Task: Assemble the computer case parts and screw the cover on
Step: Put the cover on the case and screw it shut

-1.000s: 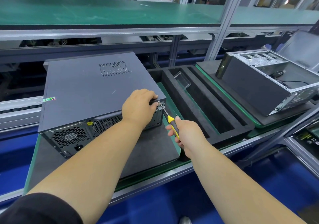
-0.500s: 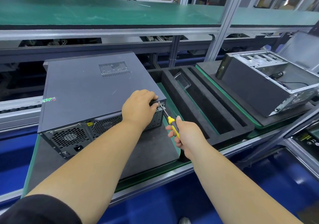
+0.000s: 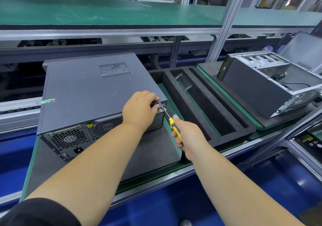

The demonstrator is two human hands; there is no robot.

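Fingers of our right hand clamp the yellow screwdriver; our left hand grips the computer case corner. Right of case: foam tray holding a clear plastic box; open chassis beyond.

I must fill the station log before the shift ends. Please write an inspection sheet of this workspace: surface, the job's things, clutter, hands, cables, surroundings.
Surface: dark foam pad on a green-edged pallet.
Job's things: closed computer case lies on the pad, cover on; yellow-handled screwdriver has its tip at the rear upper corner.
Clutter: clear plastic tray in a slot of the black foam insert.
Hands: left hand grips the case's rear corner; right hand holds the screwdriver.
Cables: black cable inside the open case on the right.
Surroundings: green shelf above; boxes behind it.
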